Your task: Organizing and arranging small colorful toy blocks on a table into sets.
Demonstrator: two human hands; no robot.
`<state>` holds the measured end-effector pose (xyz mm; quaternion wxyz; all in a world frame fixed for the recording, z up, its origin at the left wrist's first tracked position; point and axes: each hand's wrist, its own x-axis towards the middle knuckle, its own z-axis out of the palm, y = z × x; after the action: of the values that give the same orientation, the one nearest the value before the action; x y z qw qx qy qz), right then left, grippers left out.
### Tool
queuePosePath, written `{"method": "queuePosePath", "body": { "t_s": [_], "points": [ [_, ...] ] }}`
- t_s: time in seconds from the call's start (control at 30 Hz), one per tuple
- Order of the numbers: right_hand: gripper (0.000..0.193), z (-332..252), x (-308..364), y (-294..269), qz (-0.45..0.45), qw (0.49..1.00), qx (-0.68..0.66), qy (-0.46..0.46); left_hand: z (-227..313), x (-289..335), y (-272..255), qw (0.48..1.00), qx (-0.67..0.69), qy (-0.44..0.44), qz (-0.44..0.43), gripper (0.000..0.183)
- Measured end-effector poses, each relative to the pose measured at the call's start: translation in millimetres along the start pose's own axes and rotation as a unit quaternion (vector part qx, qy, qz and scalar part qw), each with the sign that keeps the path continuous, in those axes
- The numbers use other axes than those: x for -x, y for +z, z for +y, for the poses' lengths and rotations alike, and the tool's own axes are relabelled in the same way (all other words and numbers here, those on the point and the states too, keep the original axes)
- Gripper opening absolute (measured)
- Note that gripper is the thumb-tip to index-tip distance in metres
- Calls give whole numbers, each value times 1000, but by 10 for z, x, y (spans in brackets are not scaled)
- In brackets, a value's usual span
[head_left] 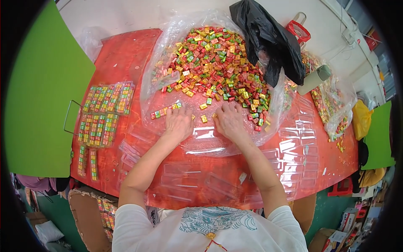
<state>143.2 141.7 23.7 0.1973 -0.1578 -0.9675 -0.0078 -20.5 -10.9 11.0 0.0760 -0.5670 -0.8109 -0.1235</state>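
Note:
Small wrapped candies (218,59) in red, yellow, orange and green lie heaped on a clear plastic sheet. My left hand (179,124) bends its fingers over the right end of a short row of candies (159,113). A yellow candy shows beside its thumb side, and the hand partly hides the row. To the right, my right hand (230,122) is closed at the near edge of the heap, a yellow candy (214,115) at its thumb tip. One loose yellow candy (204,119) lies between the hands, apart from both.
Filled clear trays of candies (98,128) stand at left. Clear trays (300,153) lie at right, and more (180,176) lie nearer me. A black plastic bag (273,40) covers the heap's right side. Another candy bag (331,105) and a red basket (299,31) are beyond.

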Motion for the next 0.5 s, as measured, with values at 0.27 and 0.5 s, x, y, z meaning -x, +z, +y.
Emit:
{"method": "queuePosePath", "body": {
  "t_s": [0.27, 0.5],
  "points": [
    [27, -13, -469, 213, 37, 995, 41, 77, 66, -24, -79, 1000, 17, -4, 0, 23],
    [24, 54, -453, 256, 8, 993, 70, 90, -17, -129, -163, 1000, 17, 20, 5, 25]
  ]
}}
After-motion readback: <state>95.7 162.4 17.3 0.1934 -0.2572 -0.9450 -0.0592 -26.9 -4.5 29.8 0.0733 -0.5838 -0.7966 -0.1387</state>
